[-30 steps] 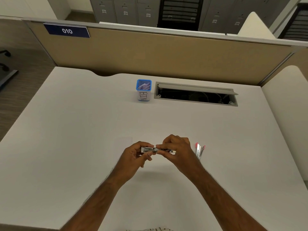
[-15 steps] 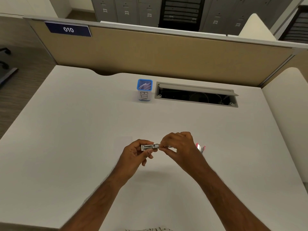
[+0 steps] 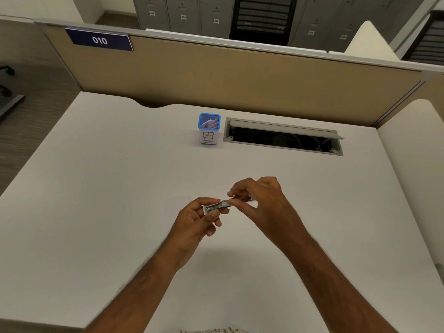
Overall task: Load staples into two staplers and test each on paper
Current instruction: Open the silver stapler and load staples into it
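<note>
Both forearms are bare, with no sleeves, and the left hand [image 3: 192, 218] and right hand [image 3: 263, 200] are bare.

A single head-worn view looks forward and steeply down over the white desk [image 3: 96, 188]. The fingers [image 3: 236, 192] sit near, just below centre frame; beyond them stands the partition [image 3: 240, 75], with cabinets [image 3: 182, 13] farthest off.

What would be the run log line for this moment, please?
stage: loading | left hand: holds stapler | right hand: pinches its far end | blue bin: behind
</note>
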Motion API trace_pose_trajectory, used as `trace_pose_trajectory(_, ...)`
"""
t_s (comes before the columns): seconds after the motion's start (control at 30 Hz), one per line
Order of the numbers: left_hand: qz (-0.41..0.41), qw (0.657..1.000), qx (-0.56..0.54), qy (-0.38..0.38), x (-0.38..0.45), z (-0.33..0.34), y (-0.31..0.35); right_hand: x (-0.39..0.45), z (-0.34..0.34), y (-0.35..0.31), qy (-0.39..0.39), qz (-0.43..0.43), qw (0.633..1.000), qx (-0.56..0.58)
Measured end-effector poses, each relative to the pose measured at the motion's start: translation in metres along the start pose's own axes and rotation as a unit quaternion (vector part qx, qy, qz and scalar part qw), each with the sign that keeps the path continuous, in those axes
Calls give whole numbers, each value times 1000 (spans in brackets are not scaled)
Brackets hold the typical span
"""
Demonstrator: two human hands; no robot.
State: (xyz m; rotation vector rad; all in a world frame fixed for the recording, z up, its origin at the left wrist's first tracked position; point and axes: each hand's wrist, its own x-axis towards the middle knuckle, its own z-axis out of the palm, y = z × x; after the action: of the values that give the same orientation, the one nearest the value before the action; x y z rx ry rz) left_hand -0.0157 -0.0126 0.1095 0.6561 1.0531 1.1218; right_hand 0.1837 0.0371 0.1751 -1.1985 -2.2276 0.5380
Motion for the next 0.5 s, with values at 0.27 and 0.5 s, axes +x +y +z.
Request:
trace_pose_trajectory(0.27, -37, 997, -65, -15, 2, 0, -1, 9, -2, -10, 32, -69, 994, -75)
trace_pose_trajectory(0.5, -21, 1000, -17, -11, 1, -3, 1, 5, 2, -3, 25, -79, 994, -78)
